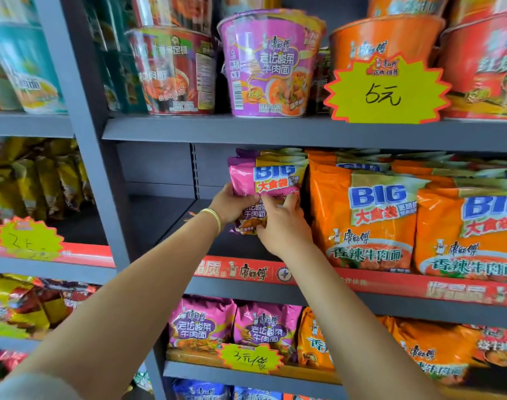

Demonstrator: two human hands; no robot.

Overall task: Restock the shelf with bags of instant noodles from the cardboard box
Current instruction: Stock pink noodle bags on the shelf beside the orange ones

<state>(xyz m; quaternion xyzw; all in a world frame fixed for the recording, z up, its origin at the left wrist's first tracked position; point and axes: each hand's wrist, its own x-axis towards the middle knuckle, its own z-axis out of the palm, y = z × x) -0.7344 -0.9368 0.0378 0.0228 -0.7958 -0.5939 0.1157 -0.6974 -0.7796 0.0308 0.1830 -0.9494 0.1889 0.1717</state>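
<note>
The head view faces a grey metal shelf (304,131) stocked with instant noodles. Both hands reach to the middle shelf board: the left hand (227,204) holds the left edge of a pink noodle bag (268,176), fingers hidden behind it, while the right hand (284,223) pinches the bag's lower front, thumb up against the pack. More pink bags stand behind it, only their tops showing. Just right of the fingers, touching the pink stack, stand orange noodle bags (367,220), the farthest cut off by the frame edge. Left of the fingers the dark shelf board lies bare up to the grey upright post (85,140). Above the fingers sit noodle cups (268,63) and a yellow price tag (386,89). The cardboard box is out of sight.
</note>
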